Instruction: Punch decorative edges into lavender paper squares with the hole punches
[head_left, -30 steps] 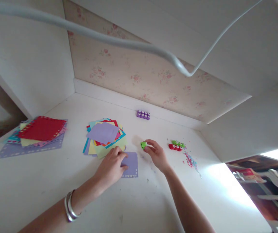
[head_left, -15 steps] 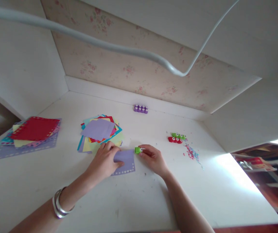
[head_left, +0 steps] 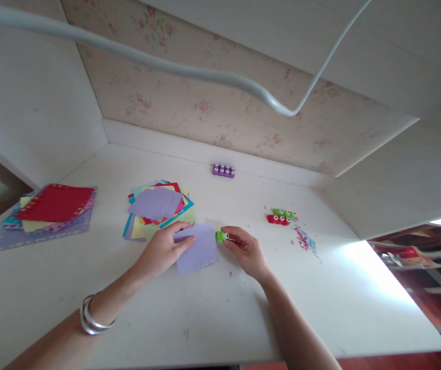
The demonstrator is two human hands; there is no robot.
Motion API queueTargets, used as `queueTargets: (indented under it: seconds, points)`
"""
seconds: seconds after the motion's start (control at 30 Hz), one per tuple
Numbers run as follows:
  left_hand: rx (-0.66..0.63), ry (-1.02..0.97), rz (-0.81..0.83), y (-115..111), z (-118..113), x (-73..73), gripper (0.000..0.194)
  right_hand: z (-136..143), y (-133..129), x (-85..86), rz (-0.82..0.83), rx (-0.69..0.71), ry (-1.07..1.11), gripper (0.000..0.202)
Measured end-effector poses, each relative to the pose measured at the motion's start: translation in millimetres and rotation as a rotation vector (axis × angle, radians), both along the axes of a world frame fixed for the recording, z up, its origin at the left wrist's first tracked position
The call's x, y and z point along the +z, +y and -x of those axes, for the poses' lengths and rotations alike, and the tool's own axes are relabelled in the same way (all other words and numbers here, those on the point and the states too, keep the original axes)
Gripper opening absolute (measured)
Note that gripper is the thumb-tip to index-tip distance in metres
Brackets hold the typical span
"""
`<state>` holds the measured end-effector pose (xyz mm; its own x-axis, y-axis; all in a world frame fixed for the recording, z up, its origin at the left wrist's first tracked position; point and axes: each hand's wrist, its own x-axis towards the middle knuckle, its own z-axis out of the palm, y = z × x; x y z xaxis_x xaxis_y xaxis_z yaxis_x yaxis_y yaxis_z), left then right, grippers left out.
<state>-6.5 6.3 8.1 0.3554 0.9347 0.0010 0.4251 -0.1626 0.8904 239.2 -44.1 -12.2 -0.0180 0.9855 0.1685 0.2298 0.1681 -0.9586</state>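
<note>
My left hand (head_left: 166, 248) pinches a lavender sheet of paper (head_left: 200, 251) by its left side, thumb on top. Small punched holes run along the sheet's lower edge. Between the thumb and fingers of my right hand (head_left: 245, 252) is a small green paper punch (head_left: 221, 236) with a white knob. The punch is at the sheet's right edge, near its upper corner; whether the paper sits in its slot I cannot tell. Just behind my left hand lies a pile of coloured paper sheets (head_left: 154, 203), a lavender one on top.
At the far left is a stack of hole-edged sheets, a red sheet (head_left: 56, 203) uppermost. Purple punches (head_left: 223, 170) stand near the back wall. Green punches (head_left: 283, 213) and red punches (head_left: 278, 220) sit at right, beside scattered paper bits (head_left: 306, 240). A white cable (head_left: 189, 71) hangs across the view.
The lavender sheet has been lifted and shifted upward, showing more of its face. My left hand has moved a little left with its grip changed. My right hand still holds the punch.
</note>
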Motion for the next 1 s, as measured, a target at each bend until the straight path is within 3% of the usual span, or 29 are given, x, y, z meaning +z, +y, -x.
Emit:
queueTargets:
  seconds: [0.6, 0.83, 1.0]
  points:
    - [0.021, -0.041, 0.067, -1, 1, -0.8, 0.040, 2, -4, 2.7, -0.039, 0.090, -0.056, 0.025]
    - [0.005, 0.000, 0.019, 0, -1, -7.6, 0.036, 3, -5, 5.5, -0.118, 0.122, -0.271, 0.024]
    - [0.002, 0.048, -0.041, 0, -6, -12.3, 0.034, 0, -5, 8.1, -0.064, 0.145, -0.380, 0.025]
